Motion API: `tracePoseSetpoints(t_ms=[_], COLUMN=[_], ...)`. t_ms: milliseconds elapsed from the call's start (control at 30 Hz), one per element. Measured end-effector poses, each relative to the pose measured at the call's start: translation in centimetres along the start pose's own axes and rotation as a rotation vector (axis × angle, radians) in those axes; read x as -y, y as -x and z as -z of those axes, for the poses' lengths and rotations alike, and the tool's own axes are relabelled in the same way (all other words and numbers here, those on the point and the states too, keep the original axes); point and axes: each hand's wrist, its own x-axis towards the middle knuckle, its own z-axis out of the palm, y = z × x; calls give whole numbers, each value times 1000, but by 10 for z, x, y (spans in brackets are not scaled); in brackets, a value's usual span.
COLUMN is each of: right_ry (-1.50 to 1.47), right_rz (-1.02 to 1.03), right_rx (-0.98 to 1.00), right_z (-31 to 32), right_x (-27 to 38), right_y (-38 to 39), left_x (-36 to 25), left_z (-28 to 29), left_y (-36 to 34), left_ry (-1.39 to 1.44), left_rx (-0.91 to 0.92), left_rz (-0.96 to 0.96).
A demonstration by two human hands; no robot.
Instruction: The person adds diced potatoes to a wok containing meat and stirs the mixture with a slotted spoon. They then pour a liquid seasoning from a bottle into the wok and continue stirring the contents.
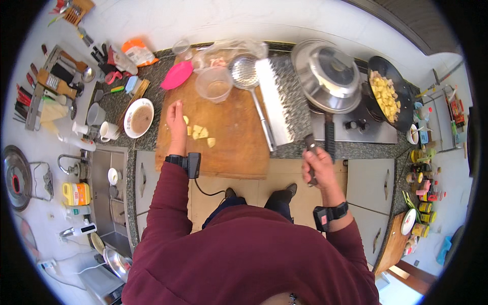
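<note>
My right hand point(317, 165) grips the dark handle of a broad cleaver point(274, 101), its blade raised at the right of the wooden cutting board point(213, 160) and speckled along the length. My left hand point(176, 122) is over the board's left part with curled fingers; what is in them, if anything, I cannot make out. Beside it lie pale yellow potato chunks point(201, 132). Behind them are a clear plastic tub point(213, 89), a pink lid point(176, 74) and a metal skimmer point(245, 71) with a long handle.
On the right, a lidded metal pan point(325, 81) and a black wok point(404, 96) of potato cubes sit on the stove point(325, 129). A bowl of brownish liquid point(140, 119) and a mug point(108, 131) are left of the board, with the sink point(101, 208) at far left.
</note>
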Motion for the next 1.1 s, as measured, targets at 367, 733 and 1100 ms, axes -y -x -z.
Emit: tracePoseSetpoints(t_ms=[367,733,1100], right_ry=[71,40,11], right_rz=[-256,-241,-256], right_rx=[-40,-18,28], right_z=[-74,-124,-139], right_x=[-182,-224,-223], right_y=[-20,-27,-41], left_x=[71,83,65], left_z=[92,52,25], left_y=[-42,40,33], left_ry=[-899,-673,-933], left_rx=[484,422,402], left_rz=[-395,-372,-483])
